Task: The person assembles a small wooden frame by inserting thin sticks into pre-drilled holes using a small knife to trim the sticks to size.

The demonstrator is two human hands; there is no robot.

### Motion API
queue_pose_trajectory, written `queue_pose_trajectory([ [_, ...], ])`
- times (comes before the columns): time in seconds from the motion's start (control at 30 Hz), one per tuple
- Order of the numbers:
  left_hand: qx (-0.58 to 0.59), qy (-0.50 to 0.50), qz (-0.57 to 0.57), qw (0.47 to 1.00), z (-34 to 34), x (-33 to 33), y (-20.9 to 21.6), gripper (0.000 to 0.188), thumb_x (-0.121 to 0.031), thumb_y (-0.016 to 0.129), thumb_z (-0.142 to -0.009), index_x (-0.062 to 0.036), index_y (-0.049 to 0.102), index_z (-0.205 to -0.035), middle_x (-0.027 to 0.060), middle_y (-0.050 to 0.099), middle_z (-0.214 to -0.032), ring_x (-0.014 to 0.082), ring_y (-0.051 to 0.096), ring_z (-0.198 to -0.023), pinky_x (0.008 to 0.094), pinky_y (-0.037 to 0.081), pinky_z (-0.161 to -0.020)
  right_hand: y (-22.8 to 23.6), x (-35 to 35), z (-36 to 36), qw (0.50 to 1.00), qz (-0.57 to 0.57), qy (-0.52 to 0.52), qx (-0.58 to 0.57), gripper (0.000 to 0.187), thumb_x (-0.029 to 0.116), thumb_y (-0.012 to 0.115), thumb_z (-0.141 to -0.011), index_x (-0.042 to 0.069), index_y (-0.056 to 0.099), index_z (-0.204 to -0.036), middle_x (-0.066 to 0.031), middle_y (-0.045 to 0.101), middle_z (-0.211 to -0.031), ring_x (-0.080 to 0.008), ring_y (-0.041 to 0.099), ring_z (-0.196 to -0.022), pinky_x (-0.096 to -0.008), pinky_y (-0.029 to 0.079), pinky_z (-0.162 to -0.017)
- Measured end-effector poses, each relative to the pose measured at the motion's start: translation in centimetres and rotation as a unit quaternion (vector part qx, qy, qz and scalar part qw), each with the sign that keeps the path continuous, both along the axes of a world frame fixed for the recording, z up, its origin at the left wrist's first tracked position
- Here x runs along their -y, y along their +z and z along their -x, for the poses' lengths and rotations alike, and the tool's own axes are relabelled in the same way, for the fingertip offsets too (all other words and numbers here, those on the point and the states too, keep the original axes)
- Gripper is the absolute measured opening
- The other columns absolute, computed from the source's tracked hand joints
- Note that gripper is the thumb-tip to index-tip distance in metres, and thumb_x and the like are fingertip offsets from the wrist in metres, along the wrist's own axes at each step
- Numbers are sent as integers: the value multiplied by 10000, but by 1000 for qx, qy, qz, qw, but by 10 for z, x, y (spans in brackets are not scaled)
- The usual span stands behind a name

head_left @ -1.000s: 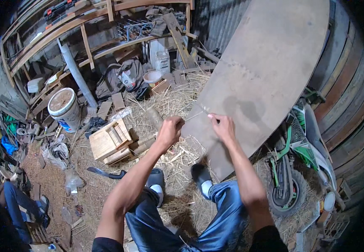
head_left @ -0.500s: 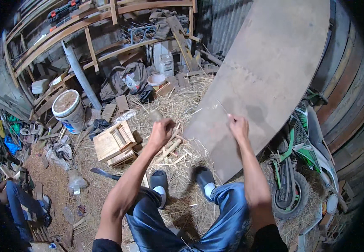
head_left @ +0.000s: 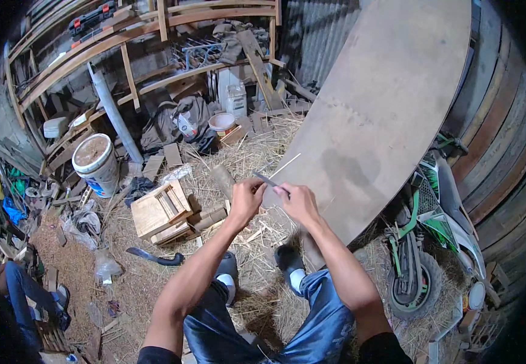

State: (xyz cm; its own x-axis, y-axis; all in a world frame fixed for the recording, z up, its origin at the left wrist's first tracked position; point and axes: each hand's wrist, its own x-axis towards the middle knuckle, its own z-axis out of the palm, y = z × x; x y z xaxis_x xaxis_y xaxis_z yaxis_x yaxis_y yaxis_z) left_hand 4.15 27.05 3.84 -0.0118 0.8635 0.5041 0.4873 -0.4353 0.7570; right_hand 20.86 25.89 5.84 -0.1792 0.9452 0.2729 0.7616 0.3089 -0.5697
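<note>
My left hand (head_left: 247,201) is closed in a pinch on a thin pale wooden strip (head_left: 288,164). The strip's free end slants up to the right, over the grey-brown sheet (head_left: 390,109). Close beside it, my right hand (head_left: 300,202) grips a small knife (head_left: 265,179), its handle hidden in my fingers. The blade points up and left, crossing near the strip just by my left fingertips; whether they touch I cannot tell. Below my hands lie loose pale wood slivers (head_left: 254,233) between my sandalled feet and the straw.
A wooden box-like piece (head_left: 161,211) rests by cut round lengths (head_left: 209,217). A curved dark blade with handle (head_left: 154,256) lies left of my legs. A white bucket (head_left: 95,159) stands farther left, a green-and-white motorbike (head_left: 423,242) at right. Another person's jeans (head_left: 29,297) show lower left.
My right hand has come left and slightly down with the knife, now close to my left hand. The left hand has shifted a little right and down, still pinching the strip.
</note>
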Motion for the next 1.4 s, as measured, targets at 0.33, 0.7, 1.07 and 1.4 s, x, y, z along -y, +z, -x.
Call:
queue_pose_trajectory([
  [0.33,-18,-46,112,992,2,16,16,215,-186,641,-850,-8,691,-960,112,694,-804,154,643,-709,303,506,-662,-12,-8,-16,990,-126,37,-50,220,314,577,-862,151,715,-913,-158,645,-742,-351,631,-685,-411,495,-591],
  [0.7,6,-53,118,992,-6,7,9,233,-209,646,-848,-4,688,-949,106,677,-749,135,604,-658,292,478,-613,-15,-36,-42,989,-97,-54,-97,250,350,567,-867,152,713,-914,-176,648,-799,-342,639,-736,-397,497,-632],
  [1.07,-65,-16,39,997,5,11,0,214,-192,633,-824,-2,683,-909,171,672,-822,287,654,-711,369,504,-664,-39,-42,-71,971,-85,-149,-167,370,380,508,-901,30,624,-868,-218,584,-668,-388,589,-675,-441,438,-620],
  [1.4,-28,-56,74,995,-4,17,15,198,-156,603,-834,13,670,-911,194,663,-836,307,658,-735,369,511,-679,-2,-6,-12,998,-6,-63,-14,371,376,472,-919,46,621,-839,-226,597,-667,-425,595,-709,-474,465,-654],
])
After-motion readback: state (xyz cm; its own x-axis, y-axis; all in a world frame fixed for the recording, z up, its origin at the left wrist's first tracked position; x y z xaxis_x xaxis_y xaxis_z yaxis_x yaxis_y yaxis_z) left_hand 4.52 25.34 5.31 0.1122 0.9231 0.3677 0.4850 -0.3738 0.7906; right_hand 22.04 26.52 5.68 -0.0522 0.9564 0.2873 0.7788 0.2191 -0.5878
